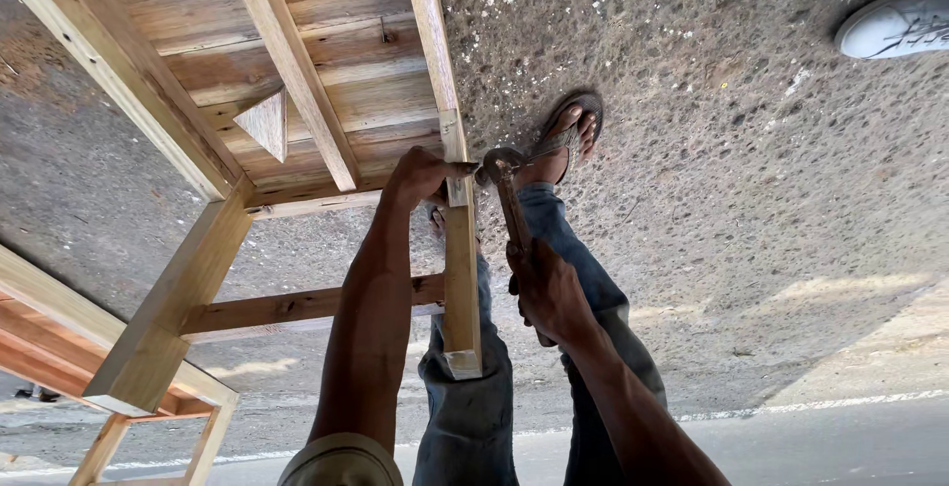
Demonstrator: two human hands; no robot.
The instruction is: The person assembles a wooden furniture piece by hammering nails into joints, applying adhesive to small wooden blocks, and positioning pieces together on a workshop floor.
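An unpainted wooden table frame (297,81) lies overturned on rough ground, its legs pointing toward me. My left hand (420,177) grips the near leg (461,278) where it joins the rail. My right hand (549,293) is closed around the handle of a metal hammer (509,199). The hammer's head (497,163) rests against the right side of that leg, level with my left hand's fingers. My jeans-clad legs run under the frame, and my sandaled foot (571,135) sits just beyond the hammer head.
Another person's white shoe (895,23) is at the top right. A second wooden frame (59,348) stands at the lower left. A thick leg (168,318) and a cross rail (297,308) lie left of my arm. The ground is gritty concrete (751,199).
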